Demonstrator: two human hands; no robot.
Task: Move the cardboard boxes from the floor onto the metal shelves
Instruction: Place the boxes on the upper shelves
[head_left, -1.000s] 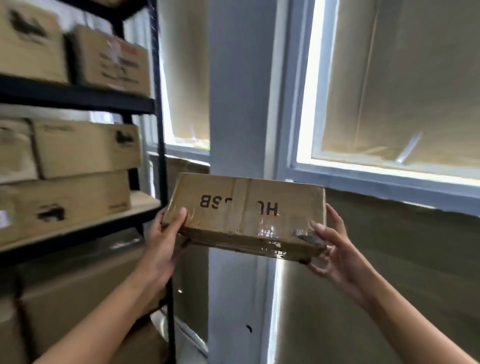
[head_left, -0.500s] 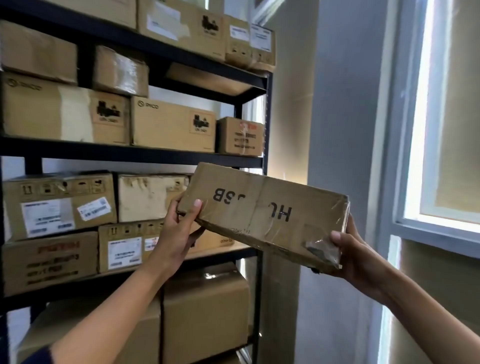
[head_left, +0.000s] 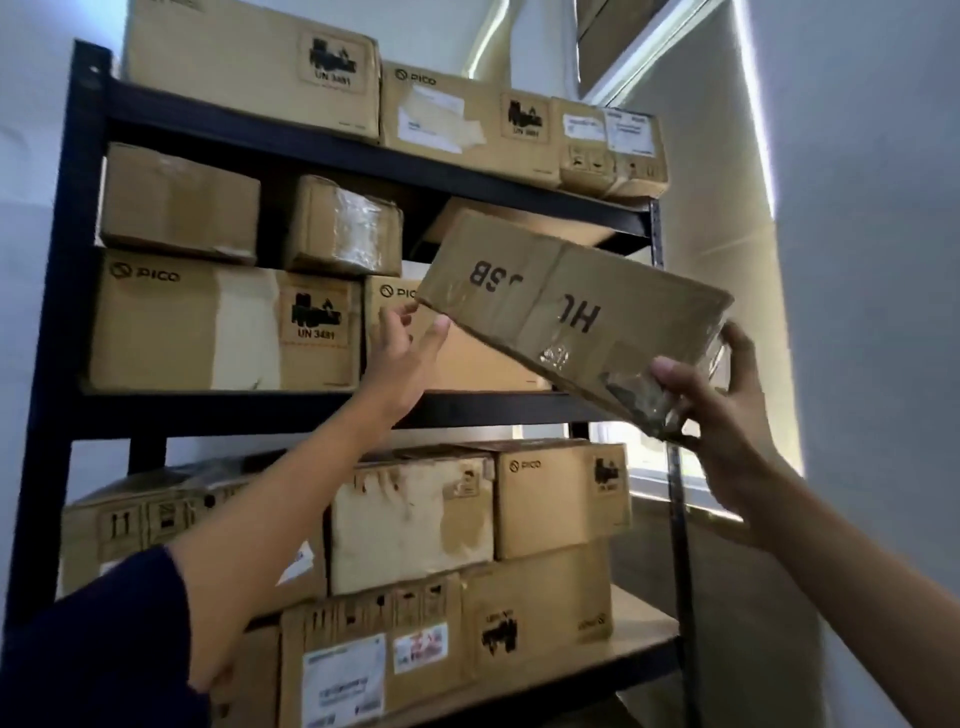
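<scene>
A flat cardboard box (head_left: 566, 306) marked with upside-down black letters was held up in front of the black metal shelves (head_left: 311, 410), tilted so that its far left end sat higher than its near right end. The right hand (head_left: 722, 410) was clamped on the lower right corner, thumb on the near face over crumpled clear tape and fingers wrapped round the end. The left hand (head_left: 405, 353) was set under the upper left corner; its fingers were nearly straight and touched the lower edge, so that grip was spread apart rather than closed round anything. A dark sleeve (head_left: 98, 644) covered the left upper arm.

Just behind the left grip a PICO box (head_left: 223, 327) and another one partly hidden by the held box stood on the middle shelf. Above that grip two smaller boxes were stacked, one of them a taped parcel (head_left: 345, 226). Higher still, the top shelf was lined with three further boxes (head_left: 441, 124). Below both grips, the lower shelf was filled with stacked boxes (head_left: 415, 525), several bearing white labels. To the right of the right grip a pale wall (head_left: 872, 260) was seen.
</scene>
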